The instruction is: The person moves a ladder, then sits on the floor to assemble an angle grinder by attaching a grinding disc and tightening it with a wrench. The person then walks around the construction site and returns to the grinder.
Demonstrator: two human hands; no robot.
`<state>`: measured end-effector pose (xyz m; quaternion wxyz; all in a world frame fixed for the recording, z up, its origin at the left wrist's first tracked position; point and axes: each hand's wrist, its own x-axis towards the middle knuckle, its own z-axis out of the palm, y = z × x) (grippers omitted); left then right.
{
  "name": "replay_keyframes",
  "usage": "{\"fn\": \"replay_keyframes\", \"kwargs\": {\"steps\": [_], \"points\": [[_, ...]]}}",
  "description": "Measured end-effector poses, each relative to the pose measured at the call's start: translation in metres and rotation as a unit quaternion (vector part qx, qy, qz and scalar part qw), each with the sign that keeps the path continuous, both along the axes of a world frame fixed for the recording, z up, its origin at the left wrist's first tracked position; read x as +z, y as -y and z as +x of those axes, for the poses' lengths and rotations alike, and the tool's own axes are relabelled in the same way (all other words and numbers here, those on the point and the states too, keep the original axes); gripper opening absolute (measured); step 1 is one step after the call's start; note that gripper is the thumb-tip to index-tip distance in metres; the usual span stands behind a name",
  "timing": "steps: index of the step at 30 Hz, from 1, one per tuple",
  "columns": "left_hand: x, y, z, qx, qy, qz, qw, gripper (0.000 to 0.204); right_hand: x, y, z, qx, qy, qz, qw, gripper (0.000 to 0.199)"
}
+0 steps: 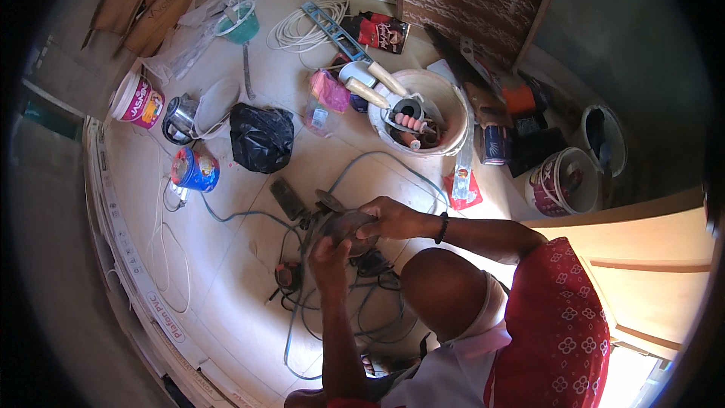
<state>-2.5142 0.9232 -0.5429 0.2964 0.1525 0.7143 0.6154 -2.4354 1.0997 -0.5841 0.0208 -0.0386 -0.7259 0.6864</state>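
My left hand and my right hand are both closed on a dark, rounded flat disc, one at each side of it. Its exact kind I cannot make out. Just beyond my hands, a small round grey disc sits next to a dark cylindrical piece on the floor. A red and black power tool lies left of my left hand, among tangled cables. My bent knee is close to my right forearm.
A large bucket of tools stands ahead, with a blue spirit level behind it. A black plastic bag and a blue tub are at left. A green-grey cable loops across the floor. Wooden panelling rises at right.
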Motion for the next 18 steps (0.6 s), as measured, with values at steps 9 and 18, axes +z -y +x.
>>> {"fn": "replay_keyframes", "kwargs": {"steps": [9,18], "points": [[-0.026,-0.016,0.002,0.012,0.007,-0.063,0.998,0.006,-0.005,-0.012,0.013,-0.062,0.133,-0.092,0.985,0.03],[-0.068,-0.025,0.002,0.005,0.022,-0.076,0.997,0.01,-0.06,-0.02,0.016,-0.118,-0.029,0.008,0.993,0.028]]}}
